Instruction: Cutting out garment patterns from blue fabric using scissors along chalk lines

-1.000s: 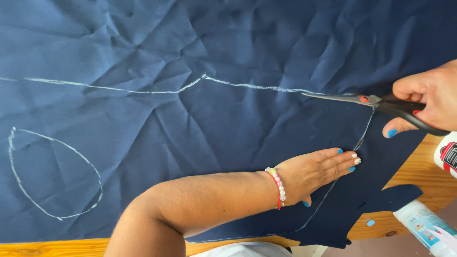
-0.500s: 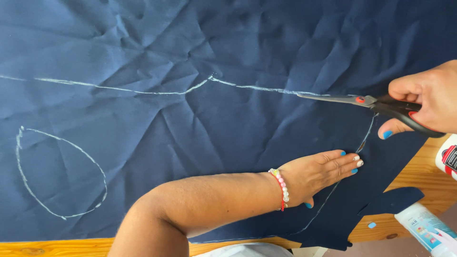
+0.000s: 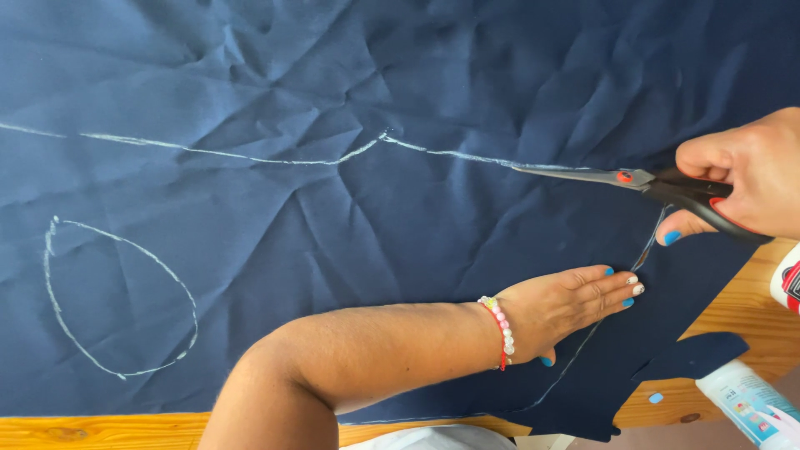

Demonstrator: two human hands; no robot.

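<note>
A large dark blue cloth (image 3: pixel 350 233) covers most of the wooden table (image 3: pixel 742 325). White chalk lines (image 3: pixel 250 157) run across it, and a chalk teardrop outline (image 3: pixel 117 300) sits at the left. My right hand (image 3: pixel 746 179) grips black-handled scissors (image 3: pixel 642 179), whose blades lie along the chalk line at the right, closed or nearly so. My left hand (image 3: pixel 567 304) presses flat on the cloth just below the cut, fingers together, a bead bracelet on the wrist.
A white bottle (image 3: pixel 746 400) lies at the lower right corner. Another white and red container (image 3: pixel 787 279) shows at the right edge. A cut flap of cloth (image 3: pixel 687 354) hangs over the table's bare wood.
The scissors have advanced leftward along the chalk line. My left hand has stayed pressed on the cloth in about the same spot.
</note>
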